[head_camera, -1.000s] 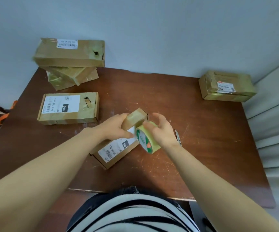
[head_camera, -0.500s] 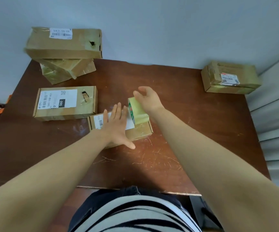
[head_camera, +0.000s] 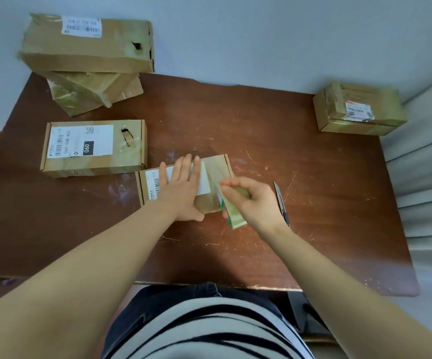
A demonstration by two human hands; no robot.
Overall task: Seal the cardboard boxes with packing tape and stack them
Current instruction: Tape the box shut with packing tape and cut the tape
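small box [head_camera: 220,168] lying at centre of table [head_camera: 313,229] | left hand [head_camera: 183,189] pressing flat on its label, fingers straight | right hand [head_camera: 255,200] gripping tape roll [head_camera: 234,215] at box's right end | knife [head_camera: 281,202] lying just right of that hand | labelled box [head_camera: 94,149] sitting left; stacked boxes [head_camera: 87,47] sitting far left; single box [head_camera: 360,110] sitting far right

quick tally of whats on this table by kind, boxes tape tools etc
cardboard boxes: 6, of which 3 seem to be in the back-left stack
tape roll: 1, held in the right hand
knife: 1
total: 8
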